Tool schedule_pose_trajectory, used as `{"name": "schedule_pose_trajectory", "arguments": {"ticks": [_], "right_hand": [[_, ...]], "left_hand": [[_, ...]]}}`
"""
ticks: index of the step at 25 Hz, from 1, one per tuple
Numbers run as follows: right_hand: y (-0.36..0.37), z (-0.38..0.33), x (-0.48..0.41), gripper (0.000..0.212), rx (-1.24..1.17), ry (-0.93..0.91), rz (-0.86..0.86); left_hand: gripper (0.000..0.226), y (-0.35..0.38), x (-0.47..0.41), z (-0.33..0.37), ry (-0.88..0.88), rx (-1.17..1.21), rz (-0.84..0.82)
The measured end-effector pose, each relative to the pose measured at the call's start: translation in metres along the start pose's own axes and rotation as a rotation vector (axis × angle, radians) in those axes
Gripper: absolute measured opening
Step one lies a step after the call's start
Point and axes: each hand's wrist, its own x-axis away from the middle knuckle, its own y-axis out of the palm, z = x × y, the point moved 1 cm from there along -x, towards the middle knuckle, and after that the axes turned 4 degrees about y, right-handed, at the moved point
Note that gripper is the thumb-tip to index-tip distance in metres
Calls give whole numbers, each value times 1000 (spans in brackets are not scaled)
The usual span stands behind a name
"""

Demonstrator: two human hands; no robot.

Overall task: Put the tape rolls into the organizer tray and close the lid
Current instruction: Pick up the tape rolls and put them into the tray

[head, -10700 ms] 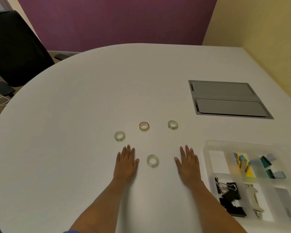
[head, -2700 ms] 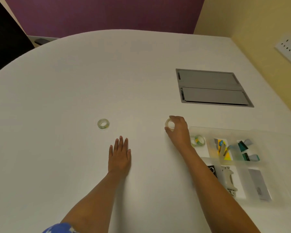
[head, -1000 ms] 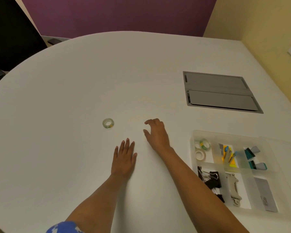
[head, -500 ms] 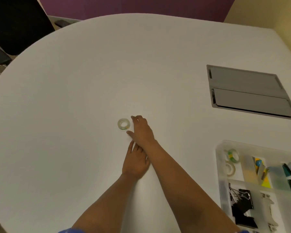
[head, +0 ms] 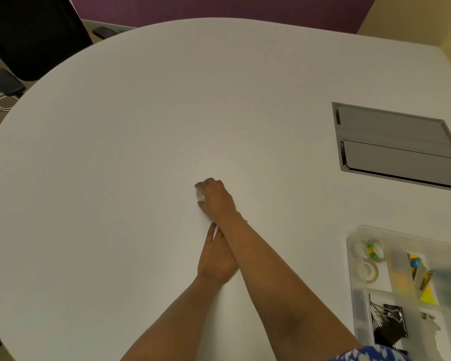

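Observation:
My right hand reaches across my left arm and curls over a clear tape roll in the middle of the white table; only a sliver of the roll shows under the fingers. My left hand lies flat on the table, palm down, partly under my right forearm. The clear organizer tray sits at the right edge. Its top-left compartment holds a green-and-yellow tape roll and a whitish tape roll.
Other tray compartments hold black binder clips and coloured sticky tabs. A grey cable hatch is set into the table at the right. A black chair stands beyond the far left edge.
My right hand has moved left from beside the last loose roll to on top of it and its fingers have curled around it. My left hand has stayed flat.

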Motion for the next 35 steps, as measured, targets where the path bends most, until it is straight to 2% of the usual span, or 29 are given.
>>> {"name": "schedule_pose_trajectory", "arguments": {"ticks": [1, 5, 15, 23, 28, 35], "right_hand": [[-5, 4, 2, 46, -14, 14, 12], [-29, 29, 25, 45, -91, 83, 91], [-74, 121, 145, 43, -249, 326, 348], [-90, 196, 236, 42, -259, 508, 490], [-94, 229, 272, 43, -185, 590, 447], [-100, 241, 267, 43, -56, 601, 214]], "left_hand": [[56, 1, -1, -1, 67, -126, -22], [52, 2, -5, -2, 66, -304, -50], [53, 8, 16, 37, -135, -220, -105], [55, 25, 48, 82, -184, -219, -133], [55, 40, 60, 105, -196, -226, -144], [56, 55, 69, 127, -195, -219, -144]]}}
